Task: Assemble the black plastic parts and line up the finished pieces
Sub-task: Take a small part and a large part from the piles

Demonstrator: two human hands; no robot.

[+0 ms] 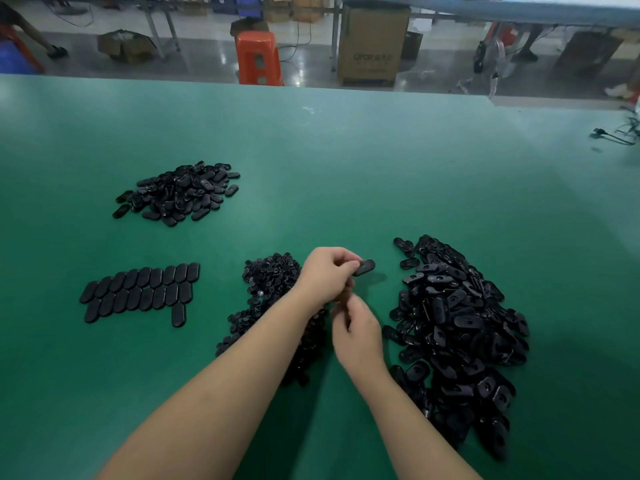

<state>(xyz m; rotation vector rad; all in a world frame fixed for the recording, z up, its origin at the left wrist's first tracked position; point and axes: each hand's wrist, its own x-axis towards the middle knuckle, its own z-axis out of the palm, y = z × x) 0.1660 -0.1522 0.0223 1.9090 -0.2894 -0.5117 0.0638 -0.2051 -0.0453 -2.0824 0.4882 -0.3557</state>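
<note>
Left of frame: finished pieces (140, 292) lie flat in tight rows on the green table (346, 150); a loose heap of oval parts (178, 194) sits above them, upper left. Centre: a pile of small parts (270, 275) partly under your forearms. Your left hand (325, 275) pinches one oval black part (364, 267) in its fingertips. Your right hand (360, 337), just below, is curled; contents cannot be told. Right: the largest heap of parts (457, 327).

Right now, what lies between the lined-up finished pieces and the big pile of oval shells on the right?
In the head view, a heap of small black parts and both hands lie between the lined-up pieces and the big pile.
</note>
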